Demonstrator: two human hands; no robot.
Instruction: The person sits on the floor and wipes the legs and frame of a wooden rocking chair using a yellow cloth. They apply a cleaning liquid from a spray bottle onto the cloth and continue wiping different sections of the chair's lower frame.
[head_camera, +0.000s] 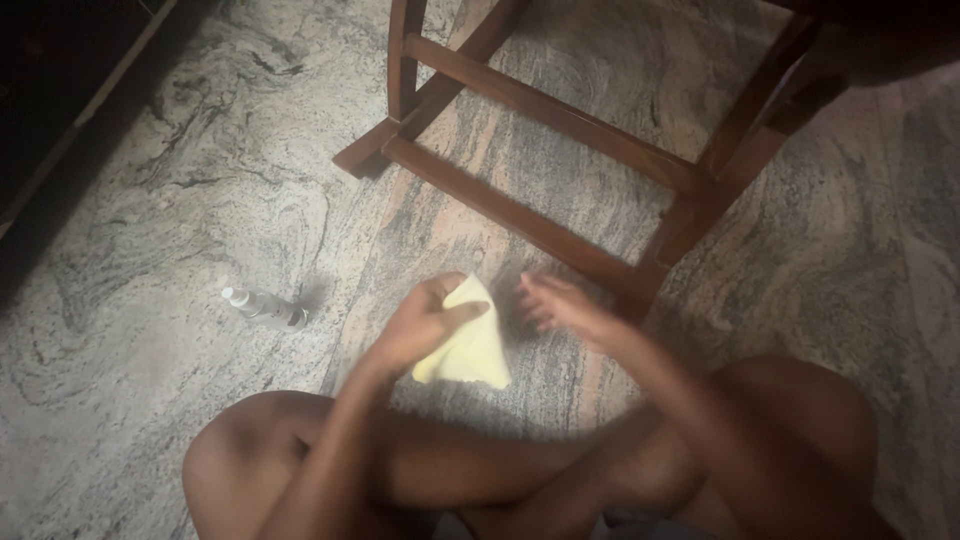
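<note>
Head view, person seated cross-legged on a marbled stone floor (150, 230); both forearms reach forward over the knees.

Left hand (425, 325): fingers closed around the upper edge of a yellow cloth (470, 350); the cloth hangs from that pinch as a rough triangle, its long axis running from the grip down and toward the person, lower corner near the floor between the knees; whether it touches the floor cannot be told.

Right hand (560, 305): fingers spread and loosely extended, holding nothing; blurred, so exact finger spacing is uncertain; it sits just beside the cloth on the cloth's right, apart from it by a narrow gap.

Relation of note: cloth lies directly left of the right fingertips, already in the left hand; left hand is the nearer, being in contact.

Surroundings: dark wooden chair frame (520, 215) ahead, its lower rail just beyond both hands; small spray bottle (265, 308) lying on its side on the floor, well to the left of the left hand, untouched.
</note>
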